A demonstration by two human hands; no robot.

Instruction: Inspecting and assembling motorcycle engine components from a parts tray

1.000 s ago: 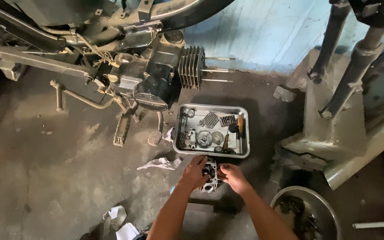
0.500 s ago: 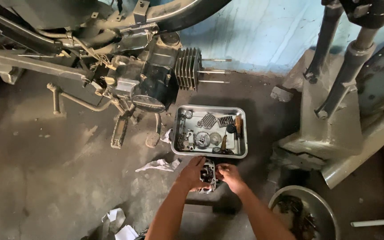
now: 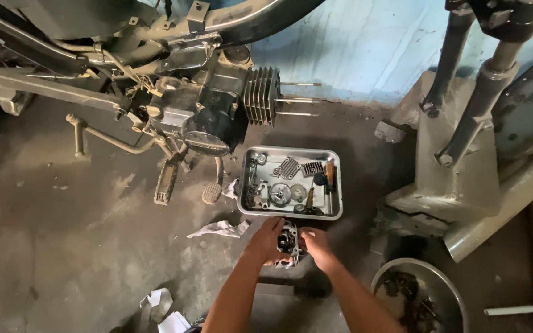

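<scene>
The left hand [image 3: 265,239] comes from below and curls around the left side of a small metal engine part [image 3: 288,242], with the fingers closed on it. The engine part sits between the two hands, low over the concrete floor [image 3: 81,246] and just in front of the near rim of the metal tray [image 3: 334,185]. It is a compact, dirty grey block with a dark round opening on its upper face and some lighter metal at the lower edge; finer details are too small to tell. The right hand [image 3: 317,246] grips the part on the right side, the fingers bent against it, so both hands hold the same piece.

To the left of the hands a crumpled white rag [image 3: 217,229] lies on the floor, and more white paper scraps [image 3: 161,308] lie nearer to the person. Behind the tray stands a motorcycle engine [image 3: 211,114] with a finned cylinder and bare studs which point to the right. The tray holds gears, finned covers and a tool with a wooden handle. At the far right, low, a round metal bowl [image 3: 445,290] contains a dark chain
</scene>
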